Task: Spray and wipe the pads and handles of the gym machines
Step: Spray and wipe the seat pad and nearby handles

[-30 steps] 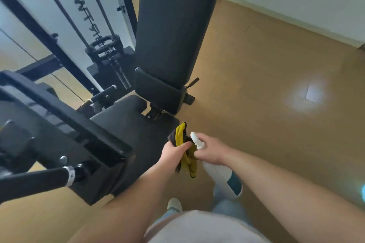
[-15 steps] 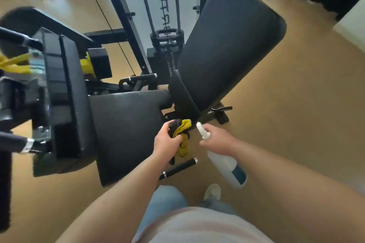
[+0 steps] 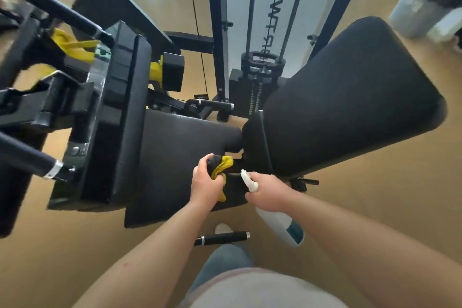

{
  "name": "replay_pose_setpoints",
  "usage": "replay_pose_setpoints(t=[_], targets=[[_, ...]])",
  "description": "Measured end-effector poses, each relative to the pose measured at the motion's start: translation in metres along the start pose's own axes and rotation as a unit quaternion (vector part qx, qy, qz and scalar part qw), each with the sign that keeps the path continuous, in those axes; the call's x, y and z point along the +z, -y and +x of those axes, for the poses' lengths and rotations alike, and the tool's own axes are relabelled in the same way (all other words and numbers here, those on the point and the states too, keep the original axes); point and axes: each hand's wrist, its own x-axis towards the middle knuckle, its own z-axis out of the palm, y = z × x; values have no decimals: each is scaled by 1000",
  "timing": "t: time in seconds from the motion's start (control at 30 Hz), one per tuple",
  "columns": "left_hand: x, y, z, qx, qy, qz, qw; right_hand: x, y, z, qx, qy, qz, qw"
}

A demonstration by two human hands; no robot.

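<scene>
Cloth [image 3: 221, 166], yellow and black, sits bunched in the left hand [image 3: 206, 184] over the near edge of the seat pad [image 3: 175, 157]. The right hand [image 3: 268, 191] grips the neck of a white spray bottle [image 3: 281, 225], nozzle toward the back pad [image 3: 350, 102]. A black handle [image 3: 222, 238] shows below.

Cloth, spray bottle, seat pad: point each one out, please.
cloth [image 3: 221, 166], head view, on its yellow fold.
spray bottle [image 3: 276, 225], head view, on its white body.
seat pad [image 3: 175, 157], head view, on its bare top.
</scene>
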Motion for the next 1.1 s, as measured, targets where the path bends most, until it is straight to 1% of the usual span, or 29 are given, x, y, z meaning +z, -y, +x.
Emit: replay_pose_setpoints(t=[0.1,0.23,0.3,0.33,0.43,0.47,0.57,0.67,0.77,0.87,0.97,1.03,1.1], targets=[[-3,-11,14,-14,16,-34,999,-14,19,21,-7,2,-42,999],[-8,-26,26,9,100,-137,986,-31,45,52,-25,2,-54,998],[-8,-30,31,14,123,-148,981,-33,53,63,-38,15,-58,997],[-8,-31,34,14,123,-143,982,-32,57,68,-49,26,-65,996],[-9,-38,46,-3,71,-113,991,-32,67,82,-104,62,-102,987],[-10,-39,50,-10,49,-99,994,-32,70,87,-112,74,-99,986],[-10,-44,58,-37,-9,-72,997,-35,73,104,-95,110,-58,988],[-11,-49,68,-62,-57,-80,993,-40,69,121,-79,159,-9,984],[-13,-51,80,-92,-114,-89,985,-47,67,135,-68,209,38,975],[-10,-51,93,-115,-143,-88,979,-51,65,153,-71,255,67,962],[-8,-50,108,-133,-154,-69,977,-49,66,174,-99,260,67,958],[-9,-46,119,-130,-165,-25,977,-49,66,188,-107,242,56,963],[-13,-41,129,-121,-176,20,977,-49,64,203,-95,224,40,969]])
